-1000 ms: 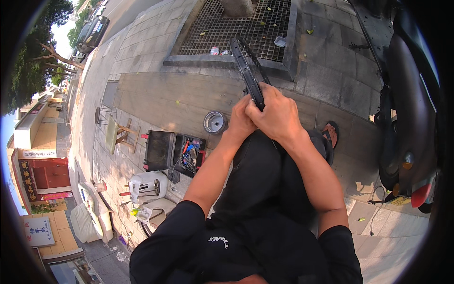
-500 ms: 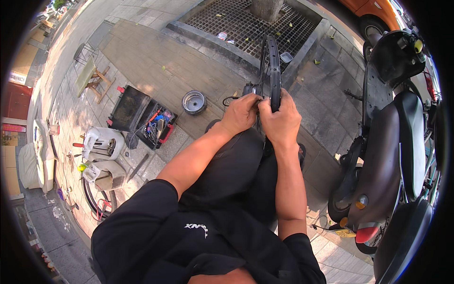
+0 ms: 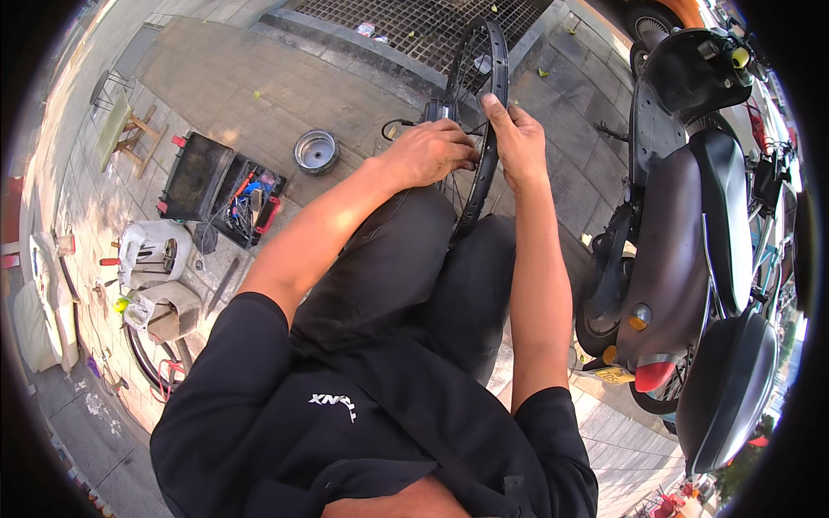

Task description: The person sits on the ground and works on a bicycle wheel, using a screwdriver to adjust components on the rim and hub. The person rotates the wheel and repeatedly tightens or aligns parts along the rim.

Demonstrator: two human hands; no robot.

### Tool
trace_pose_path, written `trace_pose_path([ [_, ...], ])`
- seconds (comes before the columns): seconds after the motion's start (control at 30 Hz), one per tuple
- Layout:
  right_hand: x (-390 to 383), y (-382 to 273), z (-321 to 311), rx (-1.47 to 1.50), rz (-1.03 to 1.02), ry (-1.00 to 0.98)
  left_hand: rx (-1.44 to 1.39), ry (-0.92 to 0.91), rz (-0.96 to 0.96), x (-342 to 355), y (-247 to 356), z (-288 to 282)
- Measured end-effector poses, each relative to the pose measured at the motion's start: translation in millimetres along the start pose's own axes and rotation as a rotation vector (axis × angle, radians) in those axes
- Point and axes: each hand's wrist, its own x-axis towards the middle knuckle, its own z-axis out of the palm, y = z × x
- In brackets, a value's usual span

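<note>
A black spoked wheel (image 3: 496,65) stands upright in front of my knees, its bare rim dotted with holes along the outer face. My right hand (image 3: 521,145) grips that rim from its right side, thumb laid on the outer face. On the other side, my left hand (image 3: 429,154) is closed among the spokes, fingers curled in close to the rim. What its fingertips pinch is hidden. Just beyond the left hand sits the hub (image 3: 439,110), with a dark cable (image 3: 393,126) looping out to its left.
To the left lie an opened toolbox (image 3: 250,203) of hand tools, a silver metal drum (image 3: 316,152), cut plastic containers (image 3: 155,250) with tools, and a small wooden stool (image 3: 125,134). A scooter (image 3: 673,250) is parked close on my right. Ahead is a metal grating (image 3: 406,26).
The view has shifted, and the wheel leans more. My hands have moved apart: the left now reaches into the spokes, while the right has its thumb raised along the rim.
</note>
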Motion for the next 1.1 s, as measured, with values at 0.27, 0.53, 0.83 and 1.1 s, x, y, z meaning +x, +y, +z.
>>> trace_pose_path([
  [0.27, 11, -3, -1, 0.224, 0.02, 0.181, -0.429, 0.02, -0.253, 25, 15, 6],
  [0.53, -86, 1, 20, -0.415, 0.08, 0.16, -0.38, 0.165, -0.409, 25, -24, 2],
  [0.83, -98, 4, 29, -0.228, -0.039, -0.056, -0.497, 0.145, -0.532, 24, -9, -22],
  [1.1, -98, 6, 23, -0.184, -0.071, -0.007, -0.515, 0.07, -0.435, 6, 4, -15],
])
